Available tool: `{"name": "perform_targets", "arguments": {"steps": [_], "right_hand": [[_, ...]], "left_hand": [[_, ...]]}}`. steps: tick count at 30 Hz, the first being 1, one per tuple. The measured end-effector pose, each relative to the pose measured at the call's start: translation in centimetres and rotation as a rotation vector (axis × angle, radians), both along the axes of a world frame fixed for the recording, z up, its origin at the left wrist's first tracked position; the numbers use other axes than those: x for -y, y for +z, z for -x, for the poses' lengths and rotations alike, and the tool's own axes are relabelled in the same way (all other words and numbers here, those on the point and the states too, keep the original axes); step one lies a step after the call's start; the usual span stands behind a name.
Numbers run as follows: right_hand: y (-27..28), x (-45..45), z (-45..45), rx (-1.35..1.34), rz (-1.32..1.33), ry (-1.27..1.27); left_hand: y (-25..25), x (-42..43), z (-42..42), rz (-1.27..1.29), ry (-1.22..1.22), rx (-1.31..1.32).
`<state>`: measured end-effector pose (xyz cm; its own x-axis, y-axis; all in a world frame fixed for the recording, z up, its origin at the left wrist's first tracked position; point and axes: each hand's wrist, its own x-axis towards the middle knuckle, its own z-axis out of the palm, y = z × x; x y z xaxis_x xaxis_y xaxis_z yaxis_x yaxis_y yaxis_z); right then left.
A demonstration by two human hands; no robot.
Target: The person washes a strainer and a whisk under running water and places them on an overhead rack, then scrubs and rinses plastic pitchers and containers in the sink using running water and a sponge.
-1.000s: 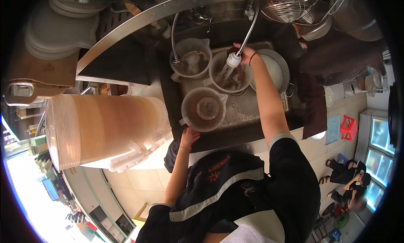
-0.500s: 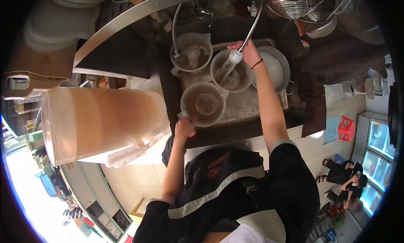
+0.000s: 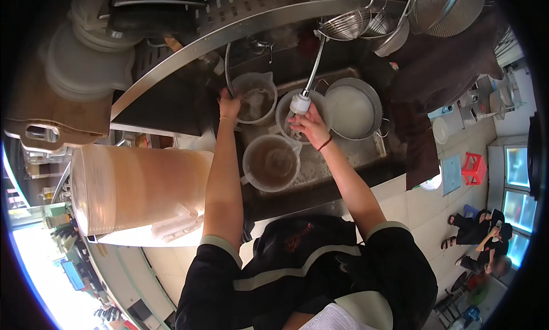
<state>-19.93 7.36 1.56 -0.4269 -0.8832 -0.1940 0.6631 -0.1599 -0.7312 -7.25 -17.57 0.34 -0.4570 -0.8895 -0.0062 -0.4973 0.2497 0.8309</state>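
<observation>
My left hand [image 3: 230,106] is closed at the lower end of a metal hose [image 3: 227,67], beside the left plastic pitcher [image 3: 257,100], which holds cloudy water. Its fingertips are partly hidden. My right hand [image 3: 310,129], fingers apart, is just below a white spray head [image 3: 299,104] hanging from a second metal hose [image 3: 315,64]. That hand is over the middle pitcher [image 3: 283,108] and hides part of it. A third pitcher [image 3: 247,161] of brownish water stands nearer me. On the right is a metal pot [image 3: 378,110] with whitish liquid.
The pitchers and pot stand in a steel sink [image 3: 337,170]. A large translucent barrel [image 3: 143,178] lies to the left, below a brown board [image 3: 57,121]. Strainers [image 3: 346,26] hang at the upper right, near a dark cloth [image 3: 426,96]. Two people sit far off at the right.
My left hand has moved from the near pitcher's handle up to the left hose. My right hand has dropped from above the spray head to below it. The view has shifted.
</observation>
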Motion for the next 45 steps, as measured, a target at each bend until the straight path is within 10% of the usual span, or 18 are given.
{"name": "perform_targets", "arguments": {"steps": [17, 21, 29, 33, 37, 40, 45], "right_hand": [[-1.1, 5.2, -1.9, -0.068, 0.075, -0.145], [-2.7, 5.1, -2.4, -0.04, 0.022, -0.07], [-2.4, 6.1, -3.9, -0.341, -0.648, -0.062], [-6.0, 7.0, -2.6, -0.193, -0.533, -0.055], [-5.1, 6.8, 1.8, 0.424, -0.243, -0.404], [3.1, 5.6, 1.7, 0.229, 0.077, -0.375], [3.5, 6.5, 0.5, -0.286, -0.043, -0.385]], "left_hand": [[3.7, -11.0, -3.1, -1.233, -0.138, -1.117], [0.4, -14.3, -3.4, -1.45, -0.272, -0.843], [-2.4, -15.4, -2.5, -1.247, -0.049, -0.597], [-1.6, -15.3, -2.2, -0.864, -0.107, -0.721], [-2.5, -15.6, -2.5, -0.664, -0.114, -0.177], [-6.2, -16.0, -3.6, -0.555, -0.194, -0.23], [-7.7, -17.0, -2.3, -0.113, -0.669, 0.417]]}}
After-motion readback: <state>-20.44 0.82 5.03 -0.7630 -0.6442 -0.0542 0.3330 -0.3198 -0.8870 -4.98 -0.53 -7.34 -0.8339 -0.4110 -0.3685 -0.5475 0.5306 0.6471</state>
